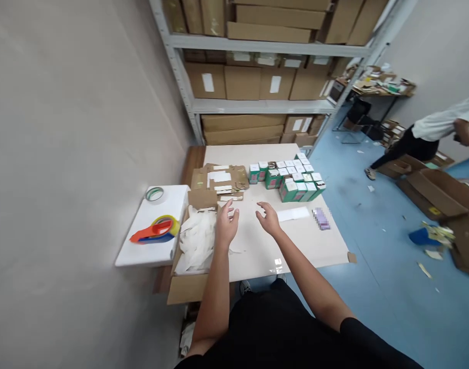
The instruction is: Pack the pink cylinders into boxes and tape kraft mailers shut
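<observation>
My left hand (226,224) hovers open over the white table (319,245), its fingers spread, next to an open cardboard box (188,287) filled with white plastic bags (198,238). My right hand (268,218) is also open and empty, raised just above the table's middle. Beyond both hands stand several small green-and-white boxes (291,179) in a cluster. Flattened cardboard pieces (219,180) lie to their left. A white paper strip (293,213) lies just right of my right hand.
A white side stand (142,251) at the left carries an orange-and-blue tape dispenser (155,229) and a tape roll (155,193). Metal shelving (257,106) with brown cartons rises behind the table. Another person (430,133) bends over open cartons (442,189) on the blue floor at right.
</observation>
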Action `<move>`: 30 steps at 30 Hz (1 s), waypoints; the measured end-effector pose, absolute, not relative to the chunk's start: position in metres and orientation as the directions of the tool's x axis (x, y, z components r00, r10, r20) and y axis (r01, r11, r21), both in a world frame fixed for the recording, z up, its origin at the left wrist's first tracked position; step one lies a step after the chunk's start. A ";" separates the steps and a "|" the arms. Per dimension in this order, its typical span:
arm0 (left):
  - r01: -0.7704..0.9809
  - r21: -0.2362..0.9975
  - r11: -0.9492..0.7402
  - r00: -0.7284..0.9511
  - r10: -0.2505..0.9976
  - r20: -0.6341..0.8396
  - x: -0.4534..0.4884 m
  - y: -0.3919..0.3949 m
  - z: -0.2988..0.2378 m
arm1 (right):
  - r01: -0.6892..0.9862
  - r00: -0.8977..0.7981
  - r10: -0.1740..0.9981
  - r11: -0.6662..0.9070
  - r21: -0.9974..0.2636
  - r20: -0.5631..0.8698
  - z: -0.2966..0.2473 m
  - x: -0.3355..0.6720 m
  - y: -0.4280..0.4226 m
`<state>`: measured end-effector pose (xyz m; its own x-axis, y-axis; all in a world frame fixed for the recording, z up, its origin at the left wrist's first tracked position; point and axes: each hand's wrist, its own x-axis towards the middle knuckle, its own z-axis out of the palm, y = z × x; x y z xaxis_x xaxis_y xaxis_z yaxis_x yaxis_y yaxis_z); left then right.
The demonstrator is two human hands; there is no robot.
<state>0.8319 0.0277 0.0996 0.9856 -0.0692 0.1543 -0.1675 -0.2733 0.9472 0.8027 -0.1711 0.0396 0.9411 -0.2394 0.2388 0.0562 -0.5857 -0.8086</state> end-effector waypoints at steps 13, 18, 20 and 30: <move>-0.105 0.936 -0.337 0.910 -0.413 -0.047 0.855 -0.170 0.064 | -0.195 0.856 -0.504 -0.519 -0.832 0.113 0.000 0.779 -0.375; -0.028 0.900 -0.436 0.904 -0.395 -0.163 0.891 -0.232 0.032 | -0.198 0.881 -0.468 -0.498 -0.844 0.069 -0.027 0.827 -0.436; 0.034 0.894 -0.446 0.895 -0.385 -0.226 0.909 -0.260 0.016 | -0.204 0.893 -0.447 -0.489 -0.848 0.043 -0.041 0.848 -0.454; 0.391 0.777 -0.494 0.897 0.016 -0.441 0.975 -0.368 -0.065 | -0.264 0.937 -0.334 -0.492 -0.830 -0.100 -0.092 0.896 -0.484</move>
